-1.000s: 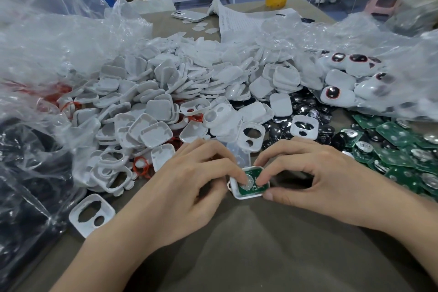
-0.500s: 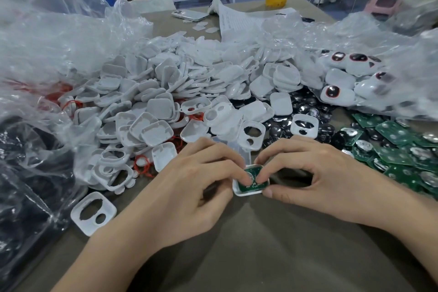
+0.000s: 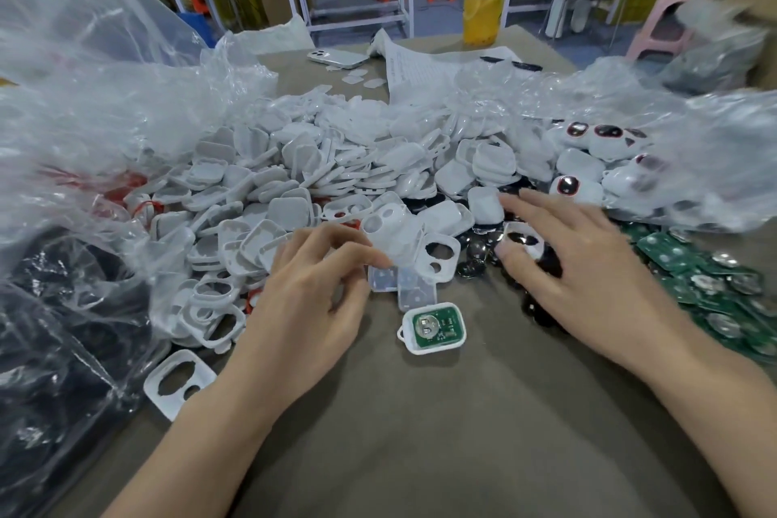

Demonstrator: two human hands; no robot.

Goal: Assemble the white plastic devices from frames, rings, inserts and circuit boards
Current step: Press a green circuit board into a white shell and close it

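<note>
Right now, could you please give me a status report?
Left hand curled beside clear inserts, grip unclear. Right hand spread over a white frame. Frame with circuit board lies free between them. Nothing covers it.

Bare left hand sits knuckles up, fingers loosely curled, index tip and thumb drawn close together. Pinching or not, can't tell! Bare right hand is spread wide, fingers straight and reaching forward, a touch blurred, thumb angled low. The left forearm and right forearm angle in from the bottom corners, wrists well apart.
</note>
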